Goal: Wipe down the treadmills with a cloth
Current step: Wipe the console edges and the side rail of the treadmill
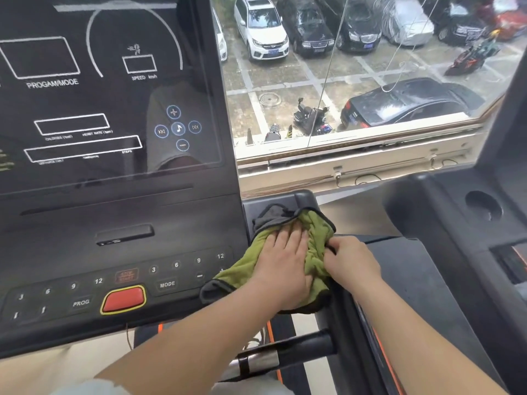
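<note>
A green cloth with a grey edge [316, 232] lies bunched on the right side tray of the black treadmill console [114, 223]. My left hand [285, 260] lies flat on the cloth with straight fingers, pressing it down onto the tray. My right hand [352, 262] is just to its right and pinches a fold of the cloth at its right edge with curled fingers. The tray under the cloth is mostly hidden.
The console's dark screen [99, 89] fills the upper left, with a red stop button [123, 300] near its front edge. A handlebar [288, 350] runs below the hands. A second treadmill console [462, 240] stands at right. A window [356, 81] overlooks parked cars.
</note>
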Tool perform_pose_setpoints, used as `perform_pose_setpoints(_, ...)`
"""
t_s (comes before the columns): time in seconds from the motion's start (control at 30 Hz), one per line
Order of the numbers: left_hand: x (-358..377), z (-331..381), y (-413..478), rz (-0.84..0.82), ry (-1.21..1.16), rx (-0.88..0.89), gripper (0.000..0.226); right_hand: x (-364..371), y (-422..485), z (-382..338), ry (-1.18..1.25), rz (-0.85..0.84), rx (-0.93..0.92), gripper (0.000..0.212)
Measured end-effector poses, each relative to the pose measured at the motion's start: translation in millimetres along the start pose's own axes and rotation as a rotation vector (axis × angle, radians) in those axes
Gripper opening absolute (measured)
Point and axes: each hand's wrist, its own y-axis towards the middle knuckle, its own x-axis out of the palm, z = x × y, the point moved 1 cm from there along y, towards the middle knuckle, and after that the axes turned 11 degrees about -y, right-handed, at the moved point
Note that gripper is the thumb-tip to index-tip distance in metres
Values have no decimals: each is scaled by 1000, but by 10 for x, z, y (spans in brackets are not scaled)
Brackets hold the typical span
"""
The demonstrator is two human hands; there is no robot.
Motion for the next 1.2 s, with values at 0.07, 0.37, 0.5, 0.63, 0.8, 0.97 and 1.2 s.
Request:
perform_pose_setpoints(0.07, 20, 48, -77, -14, 62, -20, 90, 11, 22, 25, -4, 3, -6, 17)
perform_pose_setpoints(0.37, -177, -151, -330, 78, 128, 34, 53, 45, 18, 15, -24, 46, -50, 43)
perform_pose_setpoints(0.5, -275, -18, -139, 34, -19, -52, 36, 26, 24, -5, -18, 31, -47, 43)
perform_pose_setpoints(0.63, -200, -183, -209, 88, -33, 28, 36, 42, 9, -25, -65, 44, -57, 37)
perform_pose_setpoints(0.8, -395, -264, -62, 48, -220, -27, 29, 23, 2, -49, -44, 53, -61, 38)
perform_pose_setpoints(0.97, -120, -155, -189, 134, -61, -17, 29, 51, -10, -4, -11, 69, -62, 41)
perform_pose_setpoints(1.2, 487, 115, -668, 5, 77, 26, 85, 53, 41, 111, 112, 36, -84, 35)
